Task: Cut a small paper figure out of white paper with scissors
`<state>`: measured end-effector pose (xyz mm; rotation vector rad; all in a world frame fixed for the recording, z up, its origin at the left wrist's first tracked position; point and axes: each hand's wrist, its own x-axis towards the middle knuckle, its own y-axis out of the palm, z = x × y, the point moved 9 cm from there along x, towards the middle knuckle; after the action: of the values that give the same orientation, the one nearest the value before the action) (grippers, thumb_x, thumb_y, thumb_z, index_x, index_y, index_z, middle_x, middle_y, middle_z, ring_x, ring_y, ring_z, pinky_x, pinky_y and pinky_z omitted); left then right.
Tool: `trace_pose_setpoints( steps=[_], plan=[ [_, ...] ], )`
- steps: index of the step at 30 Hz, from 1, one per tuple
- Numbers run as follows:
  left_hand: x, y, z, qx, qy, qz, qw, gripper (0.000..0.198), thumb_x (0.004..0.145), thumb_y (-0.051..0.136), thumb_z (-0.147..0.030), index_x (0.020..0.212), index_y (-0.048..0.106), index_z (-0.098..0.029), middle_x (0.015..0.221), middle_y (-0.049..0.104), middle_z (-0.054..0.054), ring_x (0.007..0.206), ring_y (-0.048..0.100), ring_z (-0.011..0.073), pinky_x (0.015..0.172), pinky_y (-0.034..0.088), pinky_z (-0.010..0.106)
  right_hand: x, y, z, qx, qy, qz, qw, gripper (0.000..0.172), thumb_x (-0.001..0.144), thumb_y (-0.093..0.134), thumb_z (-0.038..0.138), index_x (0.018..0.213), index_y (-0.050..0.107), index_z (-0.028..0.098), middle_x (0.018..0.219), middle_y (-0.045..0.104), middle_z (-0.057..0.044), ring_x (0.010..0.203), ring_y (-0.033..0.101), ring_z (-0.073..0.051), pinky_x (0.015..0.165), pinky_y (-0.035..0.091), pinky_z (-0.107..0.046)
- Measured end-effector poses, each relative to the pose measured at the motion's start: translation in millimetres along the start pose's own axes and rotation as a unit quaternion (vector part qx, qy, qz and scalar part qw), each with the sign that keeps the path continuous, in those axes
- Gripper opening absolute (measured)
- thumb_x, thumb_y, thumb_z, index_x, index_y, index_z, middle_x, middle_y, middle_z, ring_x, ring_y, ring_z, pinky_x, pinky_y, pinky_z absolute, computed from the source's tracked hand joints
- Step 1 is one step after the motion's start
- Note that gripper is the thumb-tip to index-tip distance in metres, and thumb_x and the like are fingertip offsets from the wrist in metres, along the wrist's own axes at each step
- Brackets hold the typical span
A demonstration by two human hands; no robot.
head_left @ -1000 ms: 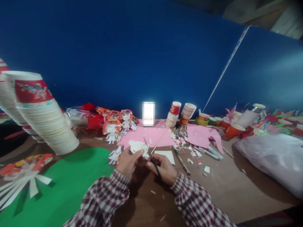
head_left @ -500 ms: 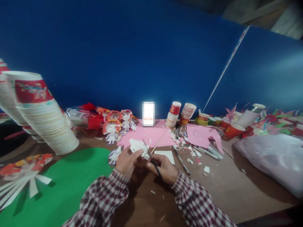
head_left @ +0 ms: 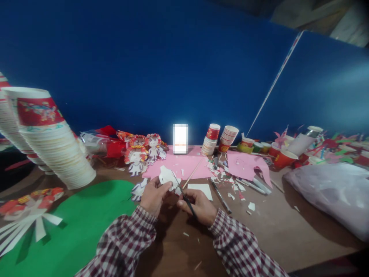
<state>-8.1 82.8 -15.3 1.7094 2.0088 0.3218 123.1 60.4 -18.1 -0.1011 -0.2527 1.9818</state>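
At far left a leaning stack of white paper cups with red printed bands (head_left: 49,142) rests on the brown wooden tabletop (head_left: 273,231), beside a round green paper sheet (head_left: 86,219). The left hand (head_left: 152,196) holds a white paper cut-out (head_left: 166,176) lifted off the table, probably so that its edge is free for the blades. Thumb and fingertips pinch its lower left part, and the other fingers are curled under. The dark-handled scissors (head_left: 182,192) slant up from the right hand (head_left: 198,206), with their tips at the cut-out's right edge. That hand's fingers are closed round the handles; how far the blades are parted cannot be told. Behind lies a pink paper sheet (head_left: 187,163), with a white paper square (head_left: 201,189) just right of the scissors. A clear plastic bag (head_left: 331,192) lies well apart at far right.
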Motion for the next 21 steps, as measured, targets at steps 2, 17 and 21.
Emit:
trace_pose_setpoints(
  steps=[2,17,21],
  plan=[
    [1.1,-0.3,0.0,0.005,0.005,0.001,1.0,0.035,0.052,0.077,-0.014,0.084,0.062,-0.013,0.07,0.07,0.0,0.059,0.063,0.0132,0.057,0.054,0.025,-0.1,0.3,-0.7,-0.009,0.0,0.001,1.0,0.033,0.075,0.069,0.046,0.074,0.059,0.015,0.059,0.045,0.004,0.054,0.039,-0.009,0.048,0.028,-0.02],
    [2.8,-4.1,1.9,0.018,0.02,0.001,1.0,0.037,0.054,0.078,-0.015,0.086,0.06,-0.014,0.077,0.07,0.002,0.067,0.065,0.0134,0.063,0.053,0.025,-0.9,1.6,0.8,-0.019,0.015,0.004,1.0,0.036,0.074,0.069,0.049,0.073,0.057,0.015,0.056,0.043,0.005,0.051,0.037,-0.009,0.046,0.026,-0.02],
    [5.7,-5.2,2.3,0.021,0.029,0.004,0.999,0.036,0.055,0.078,-0.015,0.087,0.06,-0.015,0.077,0.071,0.002,0.068,0.066,0.0136,0.064,0.052,0.025,-0.8,2.0,0.5,-0.016,0.017,0.005,1.0,0.036,0.074,0.069,0.049,0.073,0.057,0.015,0.055,0.043,0.005,0.051,0.037,-0.009,0.046,0.026,-0.02]
  ],
)
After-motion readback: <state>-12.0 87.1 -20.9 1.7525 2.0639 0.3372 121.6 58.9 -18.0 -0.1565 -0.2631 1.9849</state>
